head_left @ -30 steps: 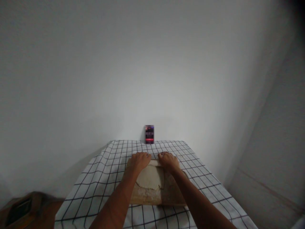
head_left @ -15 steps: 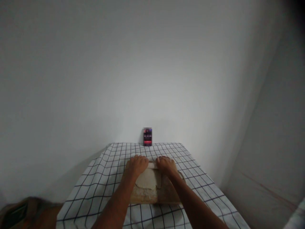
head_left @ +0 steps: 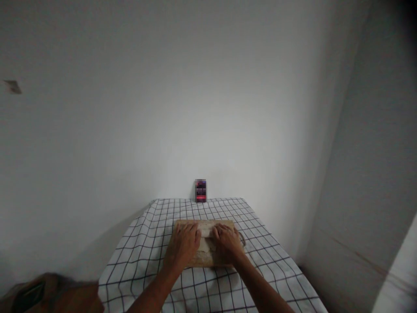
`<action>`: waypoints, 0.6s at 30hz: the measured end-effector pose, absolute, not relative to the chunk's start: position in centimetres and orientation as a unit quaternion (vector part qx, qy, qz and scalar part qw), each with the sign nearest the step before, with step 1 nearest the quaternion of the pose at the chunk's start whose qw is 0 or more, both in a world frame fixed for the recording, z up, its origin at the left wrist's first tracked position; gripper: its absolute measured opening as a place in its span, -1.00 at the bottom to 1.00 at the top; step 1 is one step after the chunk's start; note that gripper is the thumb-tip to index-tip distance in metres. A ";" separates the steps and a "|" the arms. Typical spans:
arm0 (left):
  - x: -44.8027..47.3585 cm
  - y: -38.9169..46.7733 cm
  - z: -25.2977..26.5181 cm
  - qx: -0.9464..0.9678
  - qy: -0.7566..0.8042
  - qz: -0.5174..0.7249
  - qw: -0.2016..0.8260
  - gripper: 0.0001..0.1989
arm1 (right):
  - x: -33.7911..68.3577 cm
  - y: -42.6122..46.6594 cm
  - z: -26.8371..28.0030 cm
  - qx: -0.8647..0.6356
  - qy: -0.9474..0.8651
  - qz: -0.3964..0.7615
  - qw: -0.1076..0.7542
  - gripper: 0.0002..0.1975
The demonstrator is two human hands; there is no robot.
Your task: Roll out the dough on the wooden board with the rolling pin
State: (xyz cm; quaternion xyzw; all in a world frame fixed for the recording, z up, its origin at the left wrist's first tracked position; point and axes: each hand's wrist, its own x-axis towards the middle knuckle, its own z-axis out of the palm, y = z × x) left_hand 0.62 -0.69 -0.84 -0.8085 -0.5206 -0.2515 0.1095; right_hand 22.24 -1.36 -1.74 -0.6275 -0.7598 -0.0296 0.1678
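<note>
A pale rolling pin point(head_left: 206, 233) lies crosswise over a sheet of dough point(head_left: 206, 245) on a wooden board point(head_left: 211, 261). My left hand point(head_left: 186, 240) is laid over the pin's left part, fingers pointing away from me and bent over it. Over its right part, my right hand point(head_left: 227, 238) rests in the same way. Only the short middle stretch of the pin shows between the hands; its ends are hidden. Whitish flour dusts the board, and the hands cover both sides of the dough.
A white cloth with dark checks point(head_left: 143, 265) covers the table under the board. At the far edge a small dark upright device point(head_left: 201, 191), blurred out, leans near the white wall point(head_left: 208, 108). A loop point(head_left: 243, 239) sticks out at the board's right side. Brownish items point(head_left: 35, 291) sit low at left.
Both hands have drawn back toward me with the rolling pin, from the board's far edge to nearer its middle. The far edge of the board is now uncovered. The view has shifted slightly.
</note>
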 end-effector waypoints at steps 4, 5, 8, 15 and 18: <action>-0.2 -3.4 -2.5 -0.807 -0.522 -0.255 0.105 -0.61 | 22.7 -2.8 -2.9 -0.637 -0.735 0.027 0.232 -0.56; -0.4 -3.8 -2.7 -0.806 -0.524 -0.255 0.106 -0.61 | 22.9 -3.0 -3.1 -0.633 -0.734 0.036 0.243 -0.57; -0.7 -4.2 -2.6 -0.813 -0.517 -0.249 0.099 -0.61 | 23.5 -3.5 -3.5 -0.616 -0.738 0.057 0.270 -0.53; -2.7 -3.6 -2.4 -0.820 -0.505 -0.256 0.087 -0.62 | 23.2 -3.7 -3.2 -0.576 -0.749 0.104 0.310 -0.47; -2.8 -2.5 -3.0 -0.821 -0.496 -0.262 0.107 -0.59 | 22.2 -3.3 -2.7 -0.609 -0.747 0.059 0.261 -0.46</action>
